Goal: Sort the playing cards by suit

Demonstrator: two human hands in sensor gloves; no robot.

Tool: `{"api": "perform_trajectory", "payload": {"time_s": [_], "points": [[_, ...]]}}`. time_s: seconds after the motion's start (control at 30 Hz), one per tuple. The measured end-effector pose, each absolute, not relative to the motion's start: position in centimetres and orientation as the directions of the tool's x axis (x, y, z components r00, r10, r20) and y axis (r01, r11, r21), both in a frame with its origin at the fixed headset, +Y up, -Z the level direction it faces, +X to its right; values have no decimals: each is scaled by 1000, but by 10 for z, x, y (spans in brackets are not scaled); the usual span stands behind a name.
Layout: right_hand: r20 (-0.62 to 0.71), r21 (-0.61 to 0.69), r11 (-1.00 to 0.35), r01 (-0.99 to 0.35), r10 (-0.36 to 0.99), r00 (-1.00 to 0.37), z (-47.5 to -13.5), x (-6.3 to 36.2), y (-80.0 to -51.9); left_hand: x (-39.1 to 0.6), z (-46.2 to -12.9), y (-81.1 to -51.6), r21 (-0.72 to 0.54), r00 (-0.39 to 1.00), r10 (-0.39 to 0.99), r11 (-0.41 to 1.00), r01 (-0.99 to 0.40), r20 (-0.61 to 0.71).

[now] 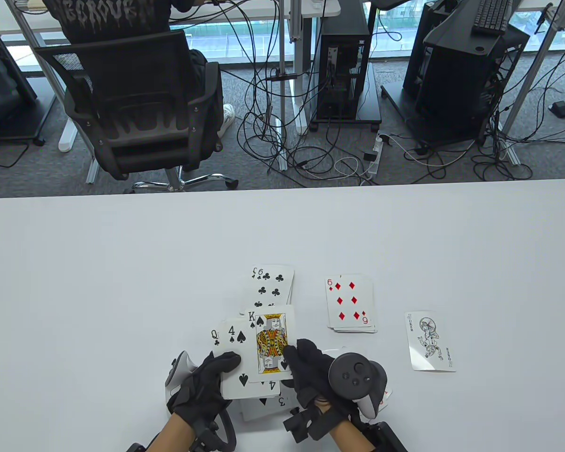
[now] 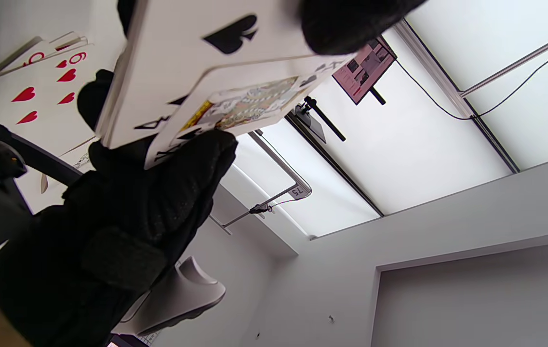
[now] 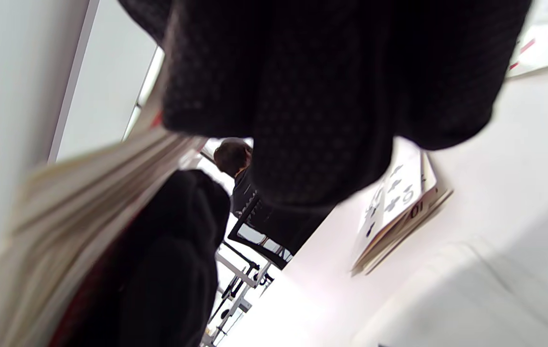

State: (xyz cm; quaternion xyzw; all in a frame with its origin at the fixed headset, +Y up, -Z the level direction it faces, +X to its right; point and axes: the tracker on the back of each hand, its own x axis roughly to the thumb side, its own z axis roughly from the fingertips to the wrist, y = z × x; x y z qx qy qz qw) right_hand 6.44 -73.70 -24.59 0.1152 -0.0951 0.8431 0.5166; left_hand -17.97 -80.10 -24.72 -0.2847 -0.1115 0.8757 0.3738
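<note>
The left hand [image 1: 202, 383] grips a deck of cards [image 1: 238, 372] above the table [image 1: 99, 263], thumb curled over its near-left corner; a four of spades [image 1: 235, 336] faces up on the deck, with the corner of a queen peeking out at its 9 o'clock. The right hand [image 1: 310, 372] pinches a king of spades [image 1: 270, 343] by its near-right corner — the card lies across the top of the deck, overlapping the four. In the left wrist view the king [image 2: 240, 103] shows edge-on between gloved fingertips [image 2: 192, 164].

At 12 o'clock from the deck a pile of clubs [image 1: 268, 287] lies with a six on top, its near edge hidden by the king. At 2 o'clock sits a pile of diamonds [image 1: 351, 303], also topped by a six, and farther right at 3 o'clock a joker [image 1: 429, 341] lies alone. Under the hands more cards are mostly covered: a black pile [image 1: 263, 405] showing a three, and a red sliver beside the right tracker [image 1: 358, 376]. The left wrist view shows hearts [image 2: 47, 91] there. The right wrist view is blurred — only glove and card edges can be made out.
</note>
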Motion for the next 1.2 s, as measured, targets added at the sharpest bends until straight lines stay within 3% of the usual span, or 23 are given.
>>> {"api": "perform_trajectory", "payload": {"time_s": [0.27,0.33,0.43,0.57,0.83,1.2], "points": [[219,-155,-366,-918,893,-393,-254,95,-739,-199,-256,-797,-339,-646,681,-732,-592,-343],[201,-125,-410,-904,881,-427,-256,91,-744,-204,-258,-797,-314,-662,675,-737,-598,-325],[169,21,-513,-858,848,-503,-256,71,-755,-209,-259,-799,-287,-669,673,-740,-609,-315],[193,179,-649,-739,760,-620,-252,36,-765,-209,-259,-800,-276,-670,669,-743,-609,-321],[227,241,-902,-358,411,-883,-250,11,-769,-207,-257,-801,-274,-664,668,-744,-610,-336],[293,231,-971,-65,133,-947,-246,-7,-774,-205,-256,-800,-272,-656,669,-742,-613,-349]]}}
